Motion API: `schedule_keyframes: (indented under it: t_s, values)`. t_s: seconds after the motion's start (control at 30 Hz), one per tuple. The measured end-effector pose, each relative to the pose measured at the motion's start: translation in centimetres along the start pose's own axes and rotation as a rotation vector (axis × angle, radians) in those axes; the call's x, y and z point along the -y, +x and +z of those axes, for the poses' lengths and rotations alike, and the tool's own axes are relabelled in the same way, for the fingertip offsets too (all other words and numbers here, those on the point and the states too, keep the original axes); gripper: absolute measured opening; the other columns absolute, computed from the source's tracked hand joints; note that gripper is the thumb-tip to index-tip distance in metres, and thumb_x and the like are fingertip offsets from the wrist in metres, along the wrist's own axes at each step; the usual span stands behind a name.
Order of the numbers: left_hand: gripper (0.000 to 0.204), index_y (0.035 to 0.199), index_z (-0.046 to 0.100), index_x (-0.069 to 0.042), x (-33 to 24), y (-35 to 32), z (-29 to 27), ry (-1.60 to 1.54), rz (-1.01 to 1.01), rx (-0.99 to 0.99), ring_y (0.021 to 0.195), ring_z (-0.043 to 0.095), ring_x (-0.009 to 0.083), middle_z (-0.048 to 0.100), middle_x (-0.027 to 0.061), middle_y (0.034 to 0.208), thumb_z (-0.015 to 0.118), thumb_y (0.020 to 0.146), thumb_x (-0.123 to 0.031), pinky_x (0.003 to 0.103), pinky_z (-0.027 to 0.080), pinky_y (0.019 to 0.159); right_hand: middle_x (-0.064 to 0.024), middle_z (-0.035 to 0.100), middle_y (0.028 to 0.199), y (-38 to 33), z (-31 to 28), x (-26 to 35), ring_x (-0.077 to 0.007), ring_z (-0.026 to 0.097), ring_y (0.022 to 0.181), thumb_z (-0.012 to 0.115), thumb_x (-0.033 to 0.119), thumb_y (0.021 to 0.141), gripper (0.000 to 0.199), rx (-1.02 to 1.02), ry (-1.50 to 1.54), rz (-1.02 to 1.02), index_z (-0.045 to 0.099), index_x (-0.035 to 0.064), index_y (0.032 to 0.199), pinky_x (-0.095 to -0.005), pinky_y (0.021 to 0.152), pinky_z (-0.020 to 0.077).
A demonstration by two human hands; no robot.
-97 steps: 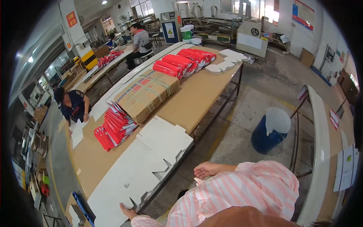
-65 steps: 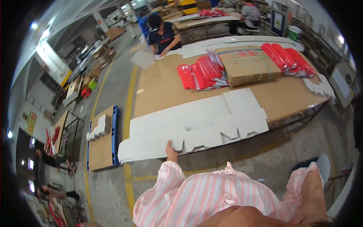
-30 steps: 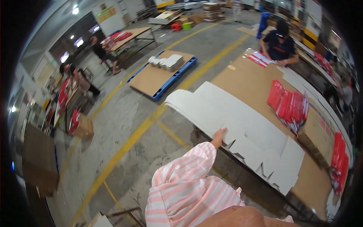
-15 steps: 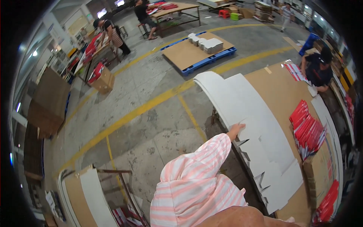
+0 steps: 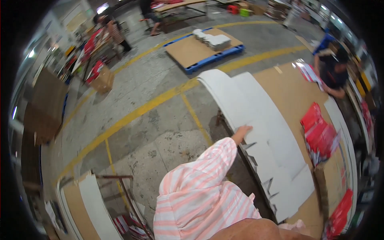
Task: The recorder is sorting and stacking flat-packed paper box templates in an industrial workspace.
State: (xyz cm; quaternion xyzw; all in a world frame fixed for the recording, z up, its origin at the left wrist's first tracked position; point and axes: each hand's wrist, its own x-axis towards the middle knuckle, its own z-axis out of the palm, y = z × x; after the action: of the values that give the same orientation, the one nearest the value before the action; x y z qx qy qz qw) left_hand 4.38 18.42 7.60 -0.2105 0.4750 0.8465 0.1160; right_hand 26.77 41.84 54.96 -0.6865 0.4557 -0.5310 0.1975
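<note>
My left hand (image 5: 243, 131) rests at the near edge of white card sheets (image 5: 264, 116) that overlap in a long row on the table. Its fingers are stretched out over the top sheet, and it holds nothing that I can see. Close by, small notched flaps (image 5: 269, 183) stick out along that same edge of the sheets. The left arm is in a pink-and-white striped sleeve. My right hand is out of the picture; only a bit of pale pink sleeve (image 5: 294, 226) shows at the lower edge.
Red packages (image 5: 318, 134) lie in a pile across the brown tabletop (image 5: 280, 86), near a cardboard box (image 5: 320, 188). A co-worker (image 5: 336, 70) handles a red-and-white package at the far right. Beyond stands a blue pallet (image 5: 218, 57) with white stacks. Another table (image 5: 76, 200) is at the lower left.
The whole view has shifted slightly, so the scene sits a little further left and up. My left hand stays on the white sheets. The co-worker's package has moved a little.
</note>
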Motion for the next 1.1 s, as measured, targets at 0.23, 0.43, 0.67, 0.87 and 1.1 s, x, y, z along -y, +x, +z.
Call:
schedule_keyframes:
  t_s: [0.23, 0.43, 0.67, 0.87, 1.1]
  values:
    - [0.047, 0.121, 0.050, -0.008, -1.4, 1.0, -6.6, 0.223, 0.077, -0.130, 0.114, 0.043, 0.0258, 0.051, 0.0095, 0.120, 0.054, 0.083, -0.036, 0.043, 0.036, 0.094, -0.0045, 0.058, 0.074, -5.3, 0.8, -2.2, -0.0250, 0.058, 0.065, 0.053, 0.041, 0.081, 0.031, -0.023, -0.115, 0.236, 0.063, 0.0119, 0.080, -0.0358, 0.052, 0.0412]
    - [0.032, 0.106, 0.053, -0.002, -1.2, 1.7, 0.2, -0.095, -0.142, 0.060, 0.098, 0.055, 0.0243, 0.057, 0.0107, 0.105, 0.058, 0.082, -0.022, 0.038, 0.043, 0.088, -0.0033, 0.055, 0.064, -20.2, 7.6, -14.9, -0.0096, 0.050, 0.055, 0.062, 0.005, 0.077, 0.008, -1.476, -0.541, 1.003, 0.058, 0.0031, 0.083, -0.0227, 0.051, 0.0397]
    - [0.025, 0.102, 0.054, 0.001, -1.9, 0.4, -1.9, -0.069, -0.127, 0.088, 0.094, 0.057, 0.0256, 0.059, 0.0123, 0.100, 0.056, 0.083, -0.016, 0.039, 0.046, 0.085, -0.0087, 0.058, 0.081, -34.8, 10.3, -22.7, -0.0183, 0.055, 0.076, 0.059, 0.020, 0.081, 0.017, -1.575, -0.787, 1.541, 0.056, 0.0038, 0.086, -0.0332, 0.064, 0.0436]
    - [0.023, 0.101, 0.053, 0.001, -3.3, -0.4, -1.4, -0.034, -0.131, 0.044, 0.092, 0.058, 0.0248, 0.060, 0.0115, 0.099, 0.058, 0.083, -0.012, 0.038, 0.047, 0.082, -0.0168, 0.036, 0.131, -41.9, 7.2, -25.1, -0.0340, 0.030, 0.123, 0.050, 0.033, 0.084, 0.047, -1.187, -1.418, 1.764, 0.042, 0.0072, 0.122, -0.0500, 0.099, 0.0242]
    - [0.020, 0.096, 0.055, 0.002, -7.4, -10.2, 11.1, 0.534, 0.450, -0.041, 0.076, 0.058, 0.0180, 0.061, 0.0081, 0.086, 0.060, 0.082, -0.011, 0.029, 0.045, 0.069, -0.0177, 0.024, 0.140, -44.1, 8.0, -24.8, -0.0348, 0.017, 0.131, 0.043, 0.037, 0.087, 0.059, -1.066, -1.332, 1.925, 0.029, 0.0046, 0.134, -0.0541, 0.104, 0.0105]
